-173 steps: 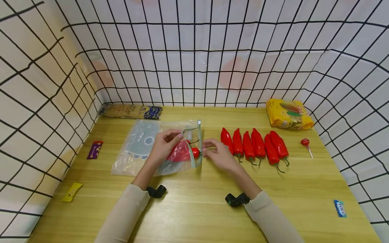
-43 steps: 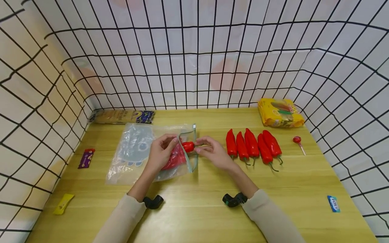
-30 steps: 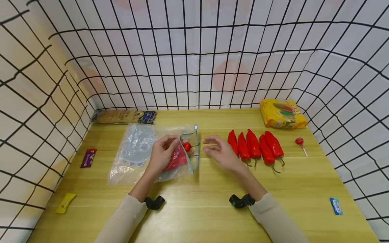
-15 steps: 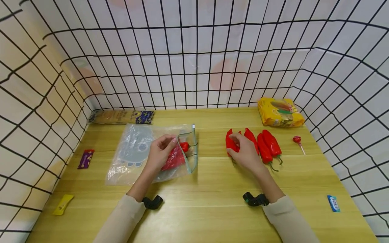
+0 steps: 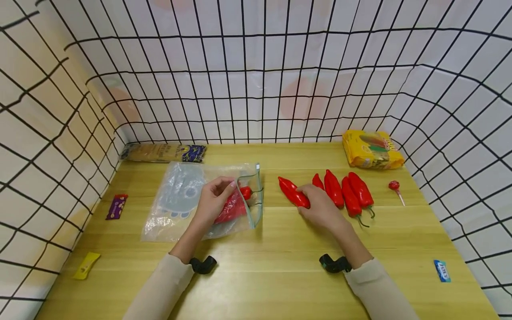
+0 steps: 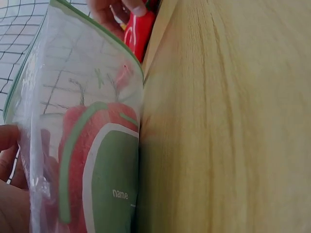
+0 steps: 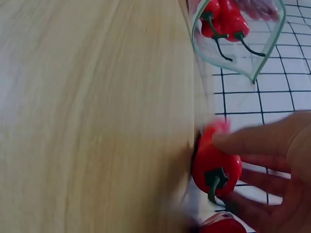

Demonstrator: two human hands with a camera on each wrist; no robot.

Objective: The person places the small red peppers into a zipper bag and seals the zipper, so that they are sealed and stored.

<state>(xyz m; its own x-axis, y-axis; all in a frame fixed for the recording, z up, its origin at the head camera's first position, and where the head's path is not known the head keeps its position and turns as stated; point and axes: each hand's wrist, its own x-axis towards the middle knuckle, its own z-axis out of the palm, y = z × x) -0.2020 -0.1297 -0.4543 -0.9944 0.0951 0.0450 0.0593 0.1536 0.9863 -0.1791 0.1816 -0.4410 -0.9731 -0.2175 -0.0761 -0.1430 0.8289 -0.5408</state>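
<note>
My left hand [image 5: 214, 198] pinches the upper layer of a clear zip bag [image 5: 158, 226] near its mouth, which gapes toward the right. Red peppers [image 7: 228, 19] lie inside, their green stems pointing to the opening. My right hand [image 5: 320, 209] grips another red pepper [image 5: 290, 191], thumb on one side and fingers on the other. Its tip points left toward the bag, and its stem end is under the hand in the head view but shows in the right wrist view. To the right lie several more red peppers [image 5: 334, 189] in a row, one partly covered by that hand.
Behind the bag lies a noodle packet [image 5: 164, 153]; a yellow packet [image 5: 373, 149] sits at the back right. A lollipop [image 5: 394, 186] and a blue-wrapped candy [image 5: 442, 271] are on the right, purple [image 5: 117, 207] and yellow [image 5: 86, 266] wrapped snacks on the left. Black wire grid [image 5: 262, 98] encloses the back and sides.
My right hand let go of a pepper at the bag's mouth, went right to the row, took hold of the leftmost pepper and turned it, tip leftward. My left hand stayed at the bag.
</note>
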